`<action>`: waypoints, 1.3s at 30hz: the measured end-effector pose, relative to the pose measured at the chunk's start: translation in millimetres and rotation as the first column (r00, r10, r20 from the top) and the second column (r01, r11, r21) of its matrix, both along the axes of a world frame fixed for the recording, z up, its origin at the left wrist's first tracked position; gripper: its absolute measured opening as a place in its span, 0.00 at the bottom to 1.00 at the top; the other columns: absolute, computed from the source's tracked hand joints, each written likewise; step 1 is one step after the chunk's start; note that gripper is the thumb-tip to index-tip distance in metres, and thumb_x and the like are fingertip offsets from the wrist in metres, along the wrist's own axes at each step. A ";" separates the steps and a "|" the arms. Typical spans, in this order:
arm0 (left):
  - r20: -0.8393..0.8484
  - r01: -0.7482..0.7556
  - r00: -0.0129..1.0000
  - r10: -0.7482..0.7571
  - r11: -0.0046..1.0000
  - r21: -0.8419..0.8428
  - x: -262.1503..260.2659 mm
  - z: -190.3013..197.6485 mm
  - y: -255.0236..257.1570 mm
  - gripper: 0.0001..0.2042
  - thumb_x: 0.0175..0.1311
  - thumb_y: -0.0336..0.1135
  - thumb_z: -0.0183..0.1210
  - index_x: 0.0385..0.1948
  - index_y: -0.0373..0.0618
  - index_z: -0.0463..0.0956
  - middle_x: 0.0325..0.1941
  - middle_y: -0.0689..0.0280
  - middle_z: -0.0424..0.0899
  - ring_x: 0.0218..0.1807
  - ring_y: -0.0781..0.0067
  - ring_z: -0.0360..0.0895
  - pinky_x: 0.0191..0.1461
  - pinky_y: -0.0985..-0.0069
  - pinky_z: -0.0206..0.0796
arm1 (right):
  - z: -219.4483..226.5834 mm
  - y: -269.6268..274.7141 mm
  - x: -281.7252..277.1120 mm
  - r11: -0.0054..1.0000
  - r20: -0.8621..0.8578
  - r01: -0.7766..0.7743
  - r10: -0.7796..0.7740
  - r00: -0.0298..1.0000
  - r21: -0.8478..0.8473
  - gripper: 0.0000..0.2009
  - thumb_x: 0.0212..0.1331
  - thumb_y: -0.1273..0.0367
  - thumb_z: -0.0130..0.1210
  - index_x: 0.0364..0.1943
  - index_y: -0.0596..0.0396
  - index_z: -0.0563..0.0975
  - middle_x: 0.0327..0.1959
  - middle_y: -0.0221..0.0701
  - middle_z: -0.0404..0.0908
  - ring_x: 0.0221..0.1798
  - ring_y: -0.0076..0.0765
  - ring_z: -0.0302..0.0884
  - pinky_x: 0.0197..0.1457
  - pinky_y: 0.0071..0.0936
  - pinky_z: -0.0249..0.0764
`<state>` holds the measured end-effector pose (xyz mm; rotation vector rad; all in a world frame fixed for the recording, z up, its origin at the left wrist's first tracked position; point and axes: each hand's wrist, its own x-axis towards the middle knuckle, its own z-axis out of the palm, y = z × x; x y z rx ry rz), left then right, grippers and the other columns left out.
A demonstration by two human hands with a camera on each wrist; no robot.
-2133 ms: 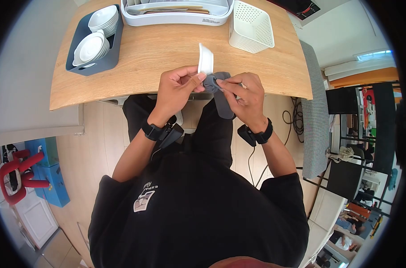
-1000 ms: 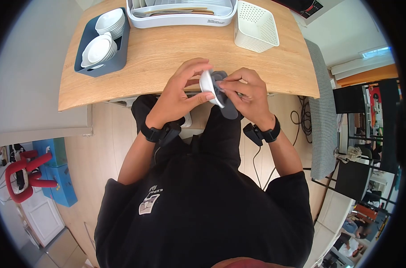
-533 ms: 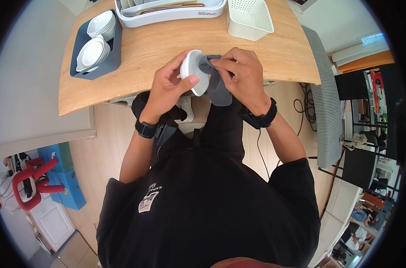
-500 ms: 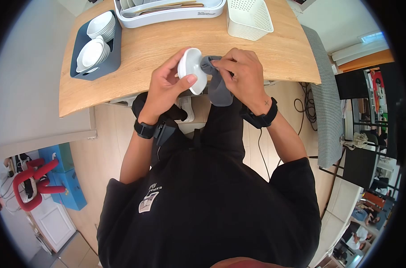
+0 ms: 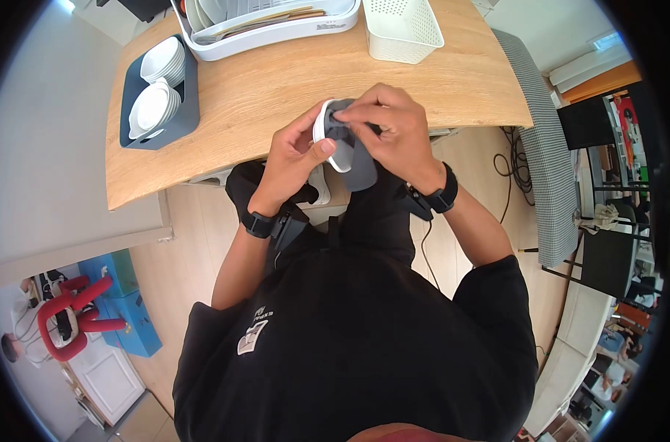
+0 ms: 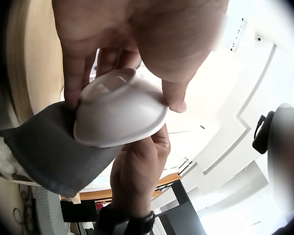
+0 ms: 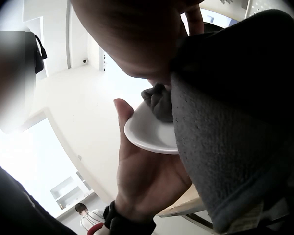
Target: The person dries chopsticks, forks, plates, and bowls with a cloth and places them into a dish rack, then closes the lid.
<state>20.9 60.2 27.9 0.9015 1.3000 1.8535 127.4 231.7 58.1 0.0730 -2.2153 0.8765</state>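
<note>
My left hand (image 5: 294,158) grips a small white bowl (image 6: 120,112) by its rim, thumb on the near side and fingers round the far side. The bowl is tilted on edge, its hollow facing my right hand (image 5: 394,132). Bunched in those right fingers is a grey cloth (image 5: 361,166), one wad of it pressed into the bowl and the rest hanging below. In the right wrist view the cloth wad (image 7: 159,100) lies against the bowl's inner face. Both hands are just over the table's front edge.
On the wooden table (image 5: 269,88), a blue-grey bin (image 5: 180,129) with stacked white bowls (image 5: 154,107) stands at left. A white dish rack (image 5: 276,37) with plates and chopsticks is at the back. A white perforated basket (image 5: 401,44) stands to its right.
The bowl has been turned in my left hand, from upright on edge to its hollow facing right. The cloth has moved from beside the bowl into its hollow.
</note>
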 end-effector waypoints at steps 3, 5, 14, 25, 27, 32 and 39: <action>-0.022 -0.040 0.999 0.039 0.999 -0.027 0.7 10.8 -3.8 0.35 0.61 0.31 0.70 0.69 0.32 0.63 0.64 0.56 0.76 0.63 0.71 0.75 0.64 0.70 0.72 | 2.0 3.2 -3.7 0.977 -0.063 0.078 -0.067 0.996 0.198 0.10 0.45 0.76 0.65 0.31 0.44 0.88 0.27 0.23 0.78 0.32 0.34 0.76 0.40 0.31 0.71; -0.087 -0.060 0.994 0.058 0.998 -0.020 -4.8 16.7 -7.5 0.36 0.60 0.30 0.71 0.69 0.32 0.64 0.64 0.55 0.76 0.63 0.70 0.74 0.63 0.70 0.73 | -2.2 4.3 -3.6 0.974 -0.029 0.089 -0.084 0.996 0.208 0.10 0.46 0.77 0.64 0.31 0.44 0.88 0.27 0.23 0.78 0.32 0.34 0.76 0.41 0.31 0.71; -0.081 -0.088 0.993 0.086 0.996 -0.027 -6.9 6.9 -13.1 0.38 0.58 0.27 0.72 0.70 0.33 0.62 0.66 0.57 0.74 0.64 0.70 0.74 0.64 0.69 0.72 | -1.1 -10.8 7.5 0.981 0.244 -0.131 0.164 0.956 -0.145 0.11 0.49 0.78 0.67 0.36 0.49 0.88 0.33 0.28 0.82 0.36 0.33 0.80 0.41 0.26 0.73; -0.047 0.026 0.999 -0.026 1.000 -0.004 -12.6 2.3 -10.4 0.30 0.65 0.31 0.65 0.68 0.35 0.66 0.63 0.59 0.78 0.59 0.71 0.78 0.64 0.70 0.72 | -4.4 23.7 5.7 0.887 0.123 -0.025 0.091 0.988 -0.461 0.08 0.54 0.80 0.67 0.39 0.63 0.84 0.36 0.33 0.83 0.37 0.25 0.79 0.43 0.22 0.74; 0.095 -0.012 0.995 0.014 1.000 -0.021 -13.6 -2.7 -13.4 0.27 0.67 0.31 0.62 0.66 0.35 0.67 0.62 0.60 0.78 0.59 0.70 0.78 0.63 0.69 0.73 | -1.0 39.4 15.5 0.911 0.129 0.032 0.023 0.991 -0.412 0.08 0.54 0.80 0.67 0.38 0.63 0.84 0.36 0.32 0.83 0.38 0.24 0.79 0.43 0.22 0.75; 0.424 -0.229 0.880 0.211 0.973 -0.008 -22.3 -9.5 -16.0 0.18 0.71 0.33 0.52 0.60 0.38 0.65 0.60 0.60 0.77 0.61 0.65 0.78 0.62 0.64 0.74 | 10.9 100.0 50.4 0.943 0.110 0.220 -0.198 0.974 -0.248 0.08 0.55 0.80 0.67 0.39 0.65 0.83 0.37 0.32 0.82 0.41 0.24 0.81 0.47 0.21 0.77; 0.541 -0.455 0.706 0.456 0.878 -0.145 -42.5 -24.5 -23.1 0.19 0.74 0.42 0.49 0.59 0.39 0.69 0.58 0.61 0.78 0.60 0.68 0.77 0.62 0.69 0.70 | 55.5 182.3 90.1 0.858 -0.059 0.484 -0.481 0.875 0.174 0.08 0.54 0.79 0.65 0.38 0.60 0.84 0.39 0.33 0.84 0.43 0.32 0.83 0.47 0.25 0.77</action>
